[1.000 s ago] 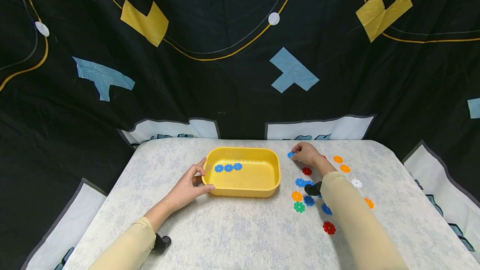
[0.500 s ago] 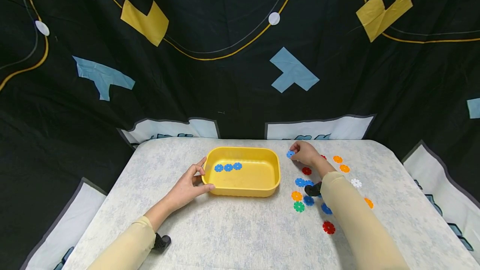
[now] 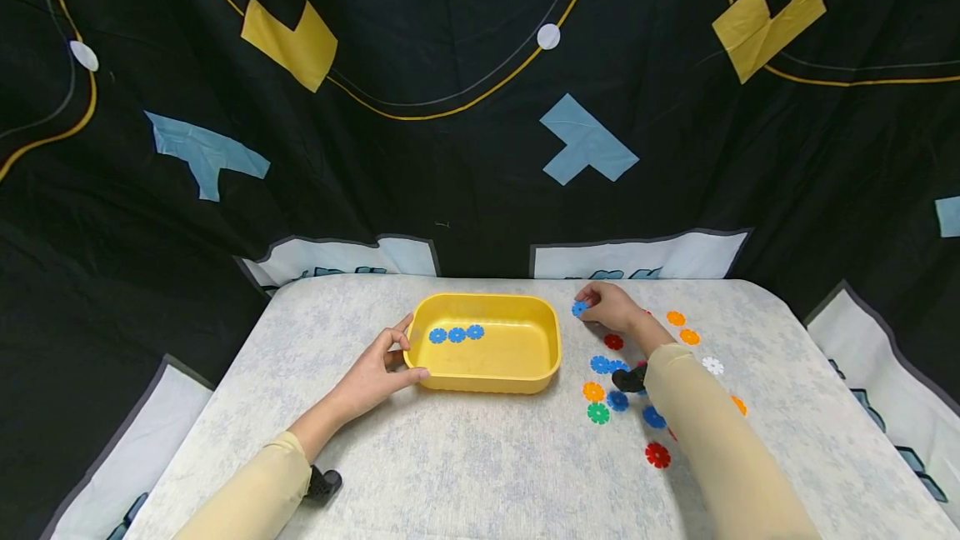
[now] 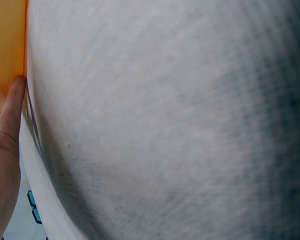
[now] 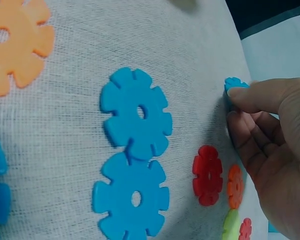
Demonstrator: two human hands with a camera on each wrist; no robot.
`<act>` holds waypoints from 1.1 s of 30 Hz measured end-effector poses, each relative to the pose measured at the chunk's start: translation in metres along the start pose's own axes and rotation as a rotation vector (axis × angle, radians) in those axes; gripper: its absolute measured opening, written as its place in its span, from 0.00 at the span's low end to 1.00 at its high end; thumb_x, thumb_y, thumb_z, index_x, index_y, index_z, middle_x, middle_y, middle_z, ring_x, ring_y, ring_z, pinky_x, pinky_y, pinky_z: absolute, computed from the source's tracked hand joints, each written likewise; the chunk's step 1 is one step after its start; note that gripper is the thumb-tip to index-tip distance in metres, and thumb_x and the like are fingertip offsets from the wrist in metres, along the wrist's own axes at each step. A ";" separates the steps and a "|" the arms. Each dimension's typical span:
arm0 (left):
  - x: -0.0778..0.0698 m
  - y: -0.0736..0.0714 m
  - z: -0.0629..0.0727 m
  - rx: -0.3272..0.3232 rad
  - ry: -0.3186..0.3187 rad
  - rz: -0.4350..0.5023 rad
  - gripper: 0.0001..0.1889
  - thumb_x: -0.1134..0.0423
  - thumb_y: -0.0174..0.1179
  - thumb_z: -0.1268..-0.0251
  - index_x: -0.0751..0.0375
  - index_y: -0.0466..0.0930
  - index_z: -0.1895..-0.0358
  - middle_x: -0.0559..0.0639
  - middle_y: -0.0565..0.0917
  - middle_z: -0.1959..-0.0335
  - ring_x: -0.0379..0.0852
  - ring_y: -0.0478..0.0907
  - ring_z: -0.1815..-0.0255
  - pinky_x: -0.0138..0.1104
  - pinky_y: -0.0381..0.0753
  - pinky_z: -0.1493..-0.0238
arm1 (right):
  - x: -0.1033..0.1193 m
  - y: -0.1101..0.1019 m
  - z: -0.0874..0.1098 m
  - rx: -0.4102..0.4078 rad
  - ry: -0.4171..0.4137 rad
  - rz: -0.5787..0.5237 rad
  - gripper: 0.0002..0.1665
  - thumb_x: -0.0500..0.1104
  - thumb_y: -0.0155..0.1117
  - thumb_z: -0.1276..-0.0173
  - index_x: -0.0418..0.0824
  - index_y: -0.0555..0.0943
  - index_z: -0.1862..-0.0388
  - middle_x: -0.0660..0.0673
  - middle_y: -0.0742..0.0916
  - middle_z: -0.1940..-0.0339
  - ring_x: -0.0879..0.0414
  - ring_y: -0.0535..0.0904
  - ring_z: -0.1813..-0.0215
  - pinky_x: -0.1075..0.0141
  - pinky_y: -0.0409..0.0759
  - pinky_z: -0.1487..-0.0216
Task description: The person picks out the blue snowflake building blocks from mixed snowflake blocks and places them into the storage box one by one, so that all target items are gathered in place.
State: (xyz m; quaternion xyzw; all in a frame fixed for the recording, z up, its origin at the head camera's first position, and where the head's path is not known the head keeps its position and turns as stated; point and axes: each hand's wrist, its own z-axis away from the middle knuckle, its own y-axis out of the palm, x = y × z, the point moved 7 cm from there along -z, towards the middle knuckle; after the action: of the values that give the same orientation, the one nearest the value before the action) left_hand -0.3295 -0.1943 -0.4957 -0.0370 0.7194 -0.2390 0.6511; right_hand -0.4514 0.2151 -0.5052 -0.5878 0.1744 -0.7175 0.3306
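In the head view my left hand (image 3: 378, 369) holds the left end of a yellow plastic tray (image 3: 483, 385), its thumb against the front wall and its fingers at the left rim. The left wrist view shows one digit touching the tray wall (image 4: 7, 45). Several blue notched discs (image 3: 457, 335) lie in a row inside the tray. To the right of the tray, my right hand (image 3: 613, 307) pinches another blue notched disc (image 3: 579, 308) between thumb and fingers. That pinched disc (image 5: 234, 82) is partly hidden by the thumb in the right wrist view.
Loose notched discs lie right of the tray: a pair of overlapping blue ones (image 5: 136, 112), orange (image 3: 593, 392), green (image 3: 597, 413), red (image 3: 657, 455) and white (image 3: 712, 366). My right forearm passes over part of this group. A black curtain (image 3: 450, 190) hangs behind the table.
The right hand has shifted very slightly left with the pinched blue disc, which has tilted and shows more of its face. My left hand and the tray stay where they were.
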 end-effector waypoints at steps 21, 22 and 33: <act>0.001 0.001 -0.001 0.009 0.000 0.007 0.28 0.55 0.75 0.39 0.63 0.64 0.52 0.44 0.50 0.16 0.59 0.76 0.34 0.53 0.67 0.30 | -0.004 -0.007 0.003 0.154 0.001 -0.099 0.26 0.31 0.62 0.31 0.40 0.79 0.34 0.39 0.80 0.43 0.45 0.76 0.52 0.63 0.81 0.52; 0.001 0.001 -0.001 0.010 -0.001 0.006 0.29 0.54 0.76 0.39 0.62 0.63 0.52 0.44 0.50 0.16 0.59 0.76 0.34 0.53 0.67 0.30 | -0.003 -0.007 0.003 0.158 -0.001 -0.106 0.26 0.31 0.62 0.31 0.39 0.79 0.34 0.38 0.80 0.43 0.45 0.76 0.52 0.62 0.80 0.51; 0.002 0.001 -0.001 0.012 -0.003 0.009 0.28 0.56 0.75 0.38 0.64 0.64 0.50 0.43 0.50 0.16 0.58 0.77 0.34 0.53 0.68 0.31 | -0.005 -0.008 0.001 0.164 0.008 -0.122 0.25 0.32 0.62 0.30 0.39 0.79 0.35 0.39 0.81 0.44 0.46 0.76 0.52 0.62 0.80 0.50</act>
State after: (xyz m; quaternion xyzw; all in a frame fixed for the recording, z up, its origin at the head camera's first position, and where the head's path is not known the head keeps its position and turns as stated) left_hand -0.3306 -0.1942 -0.4980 -0.0305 0.7173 -0.2404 0.6533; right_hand -0.4519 0.2245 -0.5038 -0.5655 0.0804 -0.7504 0.3327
